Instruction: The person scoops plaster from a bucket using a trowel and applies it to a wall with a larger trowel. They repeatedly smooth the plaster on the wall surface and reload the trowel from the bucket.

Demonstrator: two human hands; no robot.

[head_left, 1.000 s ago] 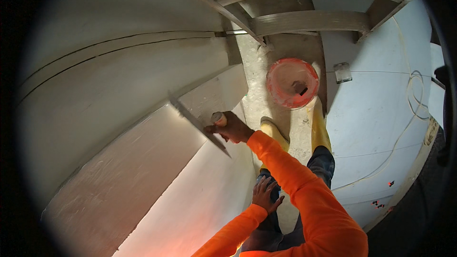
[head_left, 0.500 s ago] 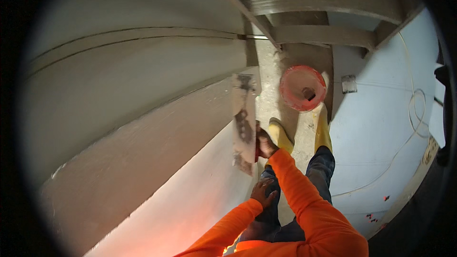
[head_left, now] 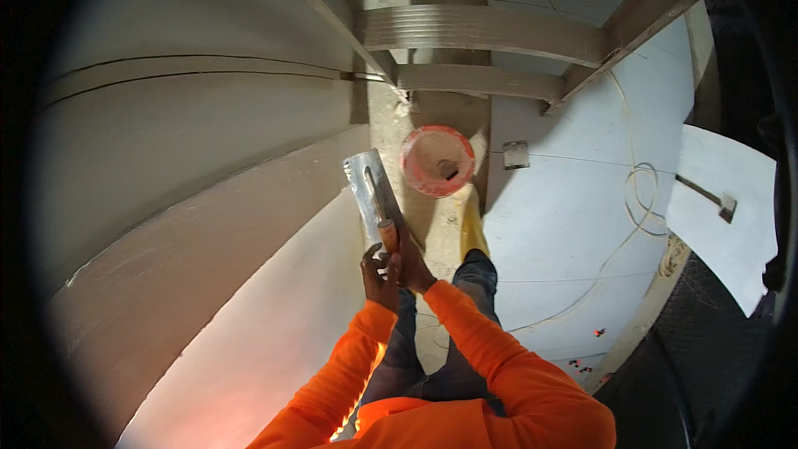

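A steel plastering trowel (head_left: 368,189) with an orange handle is held up in front of me, its blade pointing up and to the left. My right hand (head_left: 412,263) is closed around the handle. My left hand (head_left: 376,271) is beside it, fingers curled against the handle's lower end and the blade's base. Both sleeves are orange. Just right of the blade, lower down, an orange bucket (head_left: 436,160) smeared with plaster stands open. The grey plastered wall (head_left: 191,191) curves along my left.
My yellow boots (head_left: 474,229) stand on a narrow plaster-spattered strip below the bucket. Wooden beams (head_left: 486,29) cross overhead. The white wall on the right carries a small metal box (head_left: 515,154) and a looping cable (head_left: 640,199). A white board (head_left: 723,224) sits far right.
My right hand pulled the trowel off the left wall and brought it in front of me. My left hand rose from my lap to meet the handle. The view swung right.
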